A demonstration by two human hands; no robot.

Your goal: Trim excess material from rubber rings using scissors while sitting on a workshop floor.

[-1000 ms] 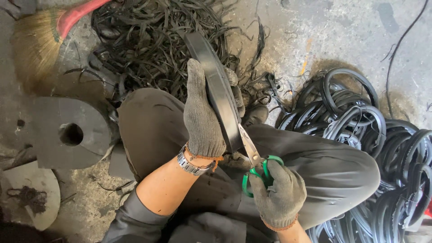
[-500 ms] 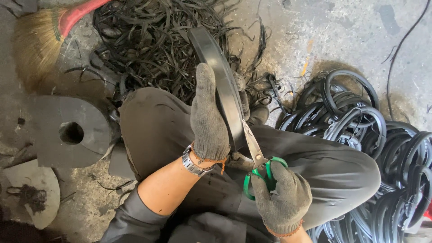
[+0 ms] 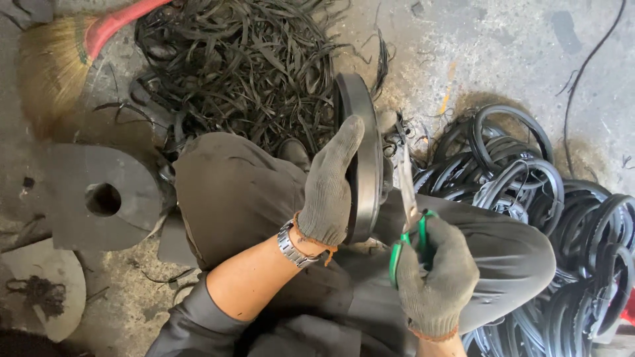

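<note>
The gloved left hand clasps a black rubber ring upright above the person's lap, while the gloved right hand is clenched around green-handled scissors just beside the ring's edge.

Both hands in grey knit cloth gloves, left hand and right hand. Rubber ring: matt black, smooth face. Scissors: bare metal blades, glossy green plastic handles. Wristwatch: polished metal band. Scrap strips: dull black rubber. Floor: rough, dusty concrete. Trousers: worn matt cloth.
</note>
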